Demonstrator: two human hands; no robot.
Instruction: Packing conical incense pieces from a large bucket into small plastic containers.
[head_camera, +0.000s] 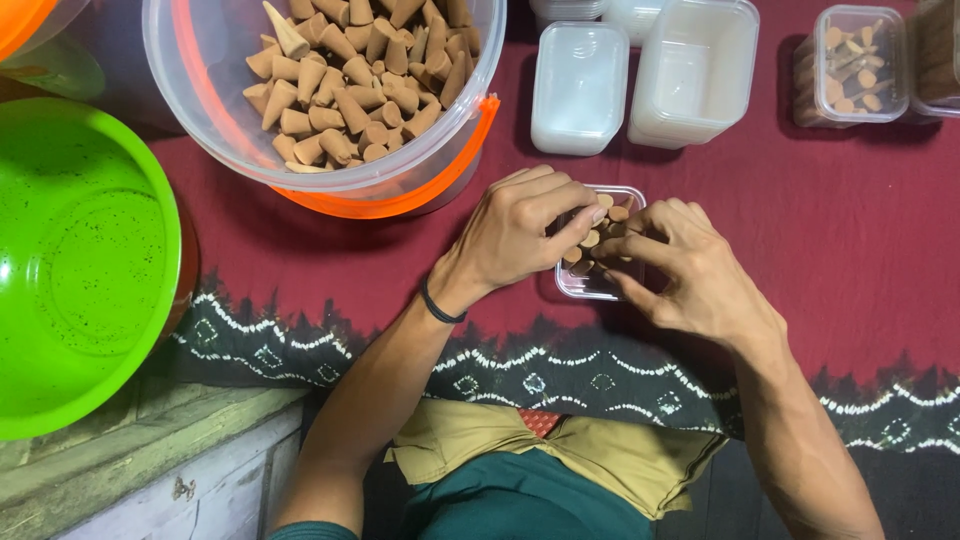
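Head view, centre: a small clear plastic box (598, 245) sits on the cloth, part-filled with tan clay-coloured cones (592, 240).
Left hand (520, 232): at the box's 9 o'clock side, fingers (572, 212) drawn together, pinching cones at the rim, seemingly to seat them in rows.
Right hand (690, 270): at the box's 3 o'clock side, fingers curled together onto the cones, steadying the box.
Supply: a large clear plastic bucket with an orange rim (400, 180), at 11 o'clock, heaped with loose cones within easy reach.
Empties: translucent white rectangular tubs (690, 70) at 12 o'clock.
Filled box: a packed clear container (850, 65) at 2 o'clock.
Left edge: a bright green plastic basin (80, 260) at 9 o'clock.
Surface: a maroon cloth with a dark white-patterned border (850, 230); worn grey boards (150, 450) at 7 o'clock.
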